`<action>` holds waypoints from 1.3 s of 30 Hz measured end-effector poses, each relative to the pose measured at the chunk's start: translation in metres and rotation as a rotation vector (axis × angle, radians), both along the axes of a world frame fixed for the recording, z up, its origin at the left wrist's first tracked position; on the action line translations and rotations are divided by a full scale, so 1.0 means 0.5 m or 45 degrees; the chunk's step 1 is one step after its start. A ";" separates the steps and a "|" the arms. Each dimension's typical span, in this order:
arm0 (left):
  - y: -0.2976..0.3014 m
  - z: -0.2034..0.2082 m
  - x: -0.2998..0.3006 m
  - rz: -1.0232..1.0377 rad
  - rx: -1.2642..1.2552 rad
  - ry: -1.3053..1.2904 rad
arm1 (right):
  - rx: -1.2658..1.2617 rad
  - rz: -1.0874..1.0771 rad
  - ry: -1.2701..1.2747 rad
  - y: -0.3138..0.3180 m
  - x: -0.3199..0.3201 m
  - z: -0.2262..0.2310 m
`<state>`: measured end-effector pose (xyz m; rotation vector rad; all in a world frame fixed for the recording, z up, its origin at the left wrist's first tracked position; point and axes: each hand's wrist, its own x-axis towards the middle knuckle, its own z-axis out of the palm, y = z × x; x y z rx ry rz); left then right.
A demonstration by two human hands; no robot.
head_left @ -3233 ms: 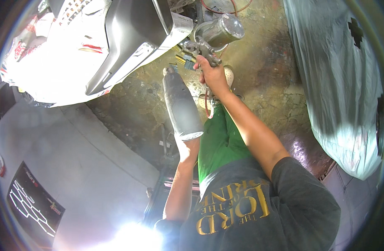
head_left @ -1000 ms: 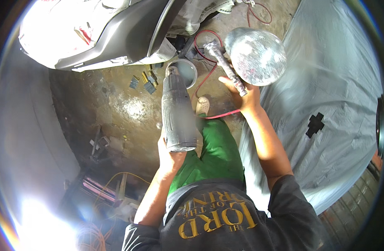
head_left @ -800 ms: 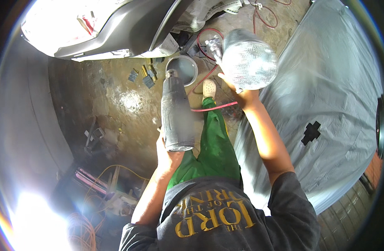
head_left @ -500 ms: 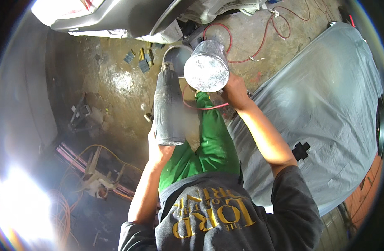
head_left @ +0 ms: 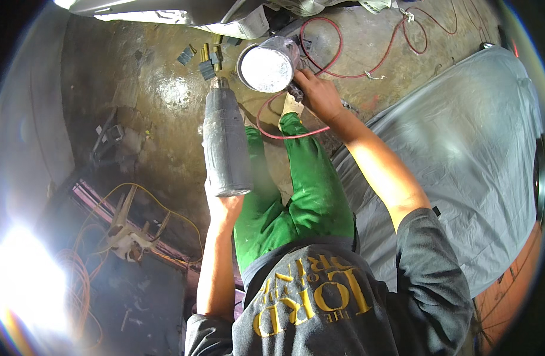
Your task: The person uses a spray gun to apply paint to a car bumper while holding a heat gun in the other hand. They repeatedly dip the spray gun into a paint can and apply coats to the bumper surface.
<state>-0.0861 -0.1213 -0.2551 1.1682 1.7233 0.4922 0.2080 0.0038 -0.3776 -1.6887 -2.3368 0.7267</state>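
Heat gun (head_left: 228, 145) gripped by curled left fingers (head_left: 209, 191), spray gun (head_left: 269, 69) by right fingers (head_left: 304, 78); hose (head_left: 287, 138) might be snagged by shoe (head_left: 292, 105).

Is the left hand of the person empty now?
No, the left hand holds a tapered grey tool.

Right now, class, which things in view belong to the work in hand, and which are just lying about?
In use:
dark grey tool with metal nozzle, in left hand
spray gun with metal cup, in right hand
red hose, probably

Apparently lying about:
grey blocks
coiled orange cable
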 end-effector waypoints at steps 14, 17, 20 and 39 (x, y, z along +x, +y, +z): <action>0.047 -0.008 -0.064 -0.041 -0.218 -0.165 | -0.008 -0.180 -0.015 -0.060 -0.056 0.040; 0.033 -0.021 -0.089 -0.087 -0.221 -0.067 | 0.015 -0.066 0.028 -0.054 -0.066 0.027; 0.032 -0.019 -0.091 -0.099 -0.209 -0.050 | -0.023 -0.062 0.055 -0.055 -0.070 0.039; 0.123 0.220 0.098 -0.264 0.086 -0.306 | 0.180 -0.564 0.384 -0.077 0.075 0.421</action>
